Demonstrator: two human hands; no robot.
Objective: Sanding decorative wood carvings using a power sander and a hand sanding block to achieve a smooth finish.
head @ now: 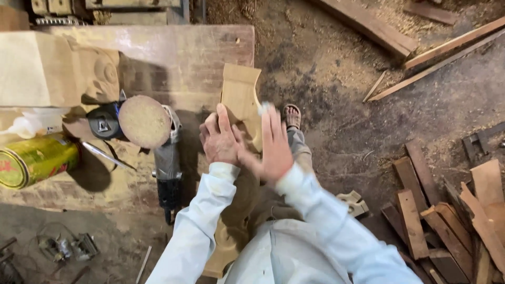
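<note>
Left hand (pixel 220 141) clamped on carved wood piece (pixel 241 100) at worktop (pixel 200 52) edge | right hand (pixel 274 147) flat, fingers extended against piece | disc sander (pixel 152 137) just left | yellow can (pixel 34 160) far left | plank offcuts (pixel 447 215) on floor right

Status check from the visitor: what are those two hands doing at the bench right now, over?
Left hand grips carved wooden piece. Right hand flat against its edge, blurred. Angle grinder lies beside on workbench, untouched.
</note>
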